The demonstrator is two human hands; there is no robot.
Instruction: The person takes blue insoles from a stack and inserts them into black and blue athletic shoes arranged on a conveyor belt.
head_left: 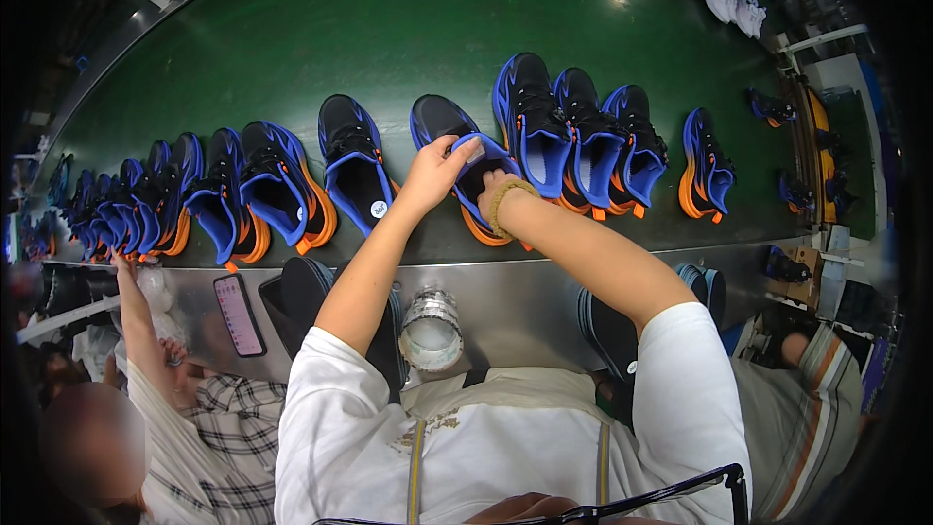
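Note:
A black and blue sports shoe [442, 119] with an orange sole sits in front of me on the green surface, toe pointing away. My left hand [435, 173] pinches its blue collar between thumb and fingers, by a small pale label. My right hand [498, 196], with a tan band at the wrist, reaches down into the shoe opening; its fingertips are hidden inside. To the left stands a matching shoe [347, 126] with a round white sticker on its insole. Close on the right is another shoe [530, 102] of the same kind, laced and upright.
More matching shoes [272, 151] line the green conveyor [408, 19] both ways. On the metal ledge [525, 321] are a phone [239, 315], a roll of clear tape [431, 332] and stacked dark insoles [307, 284]. A co-worker's arm [133, 306] reaches in at left; another person sits at right.

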